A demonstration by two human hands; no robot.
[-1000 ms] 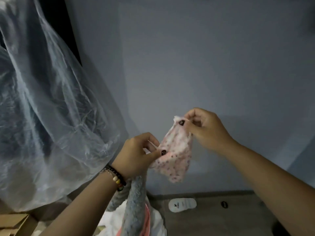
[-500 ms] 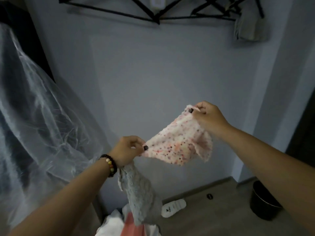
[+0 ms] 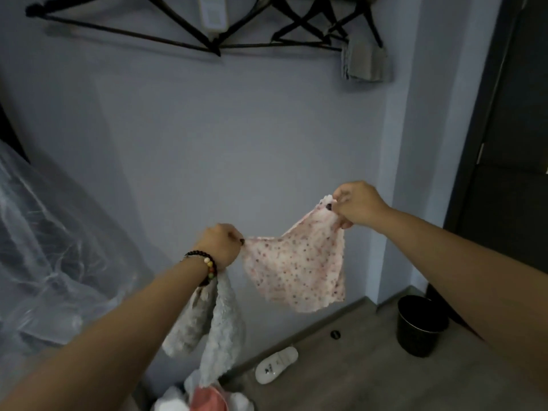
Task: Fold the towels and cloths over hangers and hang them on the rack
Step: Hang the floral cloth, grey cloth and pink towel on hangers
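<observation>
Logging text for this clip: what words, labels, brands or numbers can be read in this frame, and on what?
Nothing can be read.
White bottle on the floor: a dark mark, too blurred to read.
White tag among the black hangers: no print legible.
Spotted cloth held by both hands: only a dot pattern, no text.

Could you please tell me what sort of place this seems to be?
Probably a home closet or laundry corner: black hangers on a rack overhead, a plastic-covered garment, and a small black bin on the floor.
</observation>
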